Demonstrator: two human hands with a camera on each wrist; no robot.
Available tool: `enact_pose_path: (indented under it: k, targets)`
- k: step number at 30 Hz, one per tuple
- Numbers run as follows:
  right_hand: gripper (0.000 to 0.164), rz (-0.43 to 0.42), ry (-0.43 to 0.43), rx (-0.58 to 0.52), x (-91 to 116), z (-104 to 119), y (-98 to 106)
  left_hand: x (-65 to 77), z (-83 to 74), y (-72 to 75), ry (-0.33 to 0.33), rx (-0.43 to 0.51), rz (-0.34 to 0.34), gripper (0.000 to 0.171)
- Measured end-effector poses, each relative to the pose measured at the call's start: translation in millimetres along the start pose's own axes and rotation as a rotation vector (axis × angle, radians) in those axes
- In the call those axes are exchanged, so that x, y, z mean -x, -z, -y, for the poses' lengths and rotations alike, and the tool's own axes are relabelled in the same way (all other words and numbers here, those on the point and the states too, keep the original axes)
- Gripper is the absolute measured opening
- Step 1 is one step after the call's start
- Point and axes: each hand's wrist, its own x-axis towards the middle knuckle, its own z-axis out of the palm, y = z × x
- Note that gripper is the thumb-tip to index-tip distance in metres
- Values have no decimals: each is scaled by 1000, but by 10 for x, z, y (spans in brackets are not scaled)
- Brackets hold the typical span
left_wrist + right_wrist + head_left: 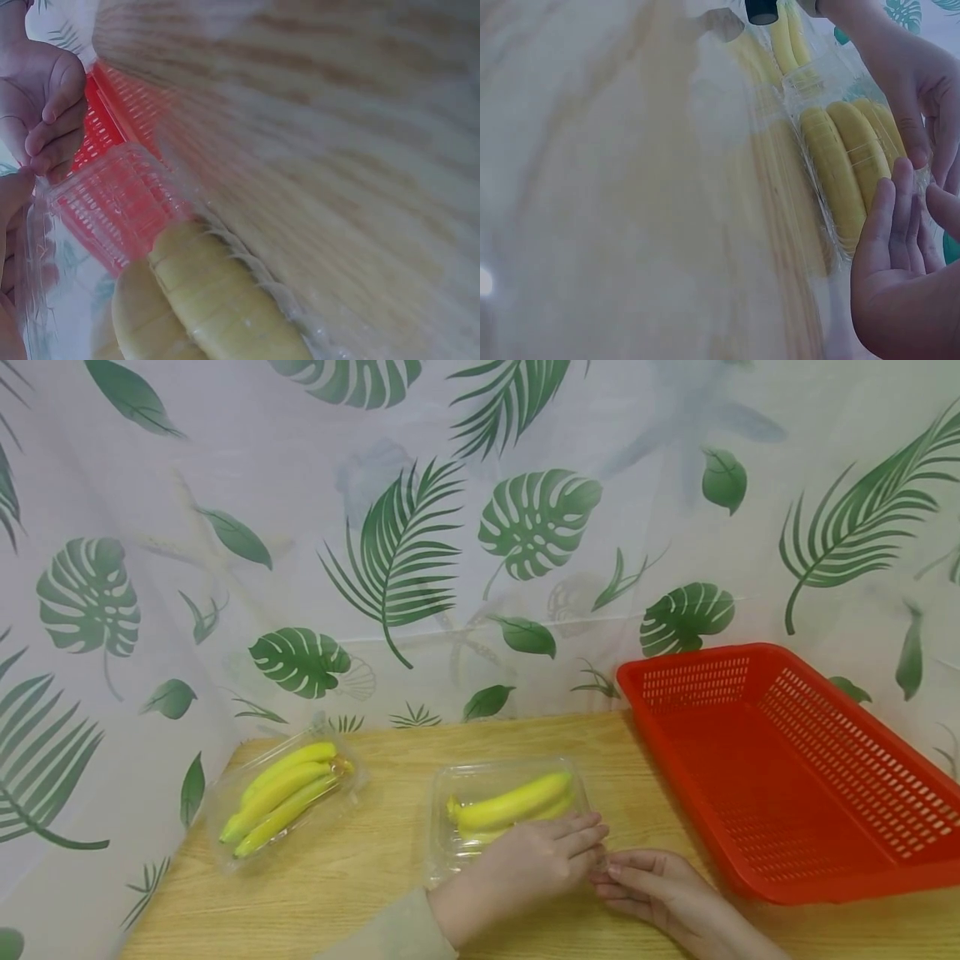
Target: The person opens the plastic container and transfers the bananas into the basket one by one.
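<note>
A clear plastic clamshell box (pixel 442 835) with yellow bananas (pixel 517 802) inside stands on the table in front of me. My left hand (pixel 536 860) reaches across its front right part in the head view. In the right wrist view, the thumb of this left hand (pixel 922 97) is on the near side of the box's edge and the fingers are behind it. My right hand (pixel 660 889) pinches the front right corner between thumb and fingers, close to the left fingertips. Part of the box's front is hidden behind the left hand.
A second clear plastic box (pixel 225 852) with bananas (pixel 288 793) lies at the left of the wooden table (pixel 397 739). To the right stands a red plastic basket (pixel 750 752) with slotted sides. A leaf-patterned curtain (pixel 420 685) hangs behind the table.
</note>
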Motion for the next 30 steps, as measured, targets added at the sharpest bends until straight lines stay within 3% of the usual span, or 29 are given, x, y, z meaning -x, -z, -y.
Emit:
enact_pose_path:
  k: [11,30]
  targets:
    - [28,-66,-19,66,-12,14,-30,-7,7,-17,-8,1,-10,21]
    - [24,-105,-25,121,-32,2,-60,0,-1,-61,-3,27,-121,17]
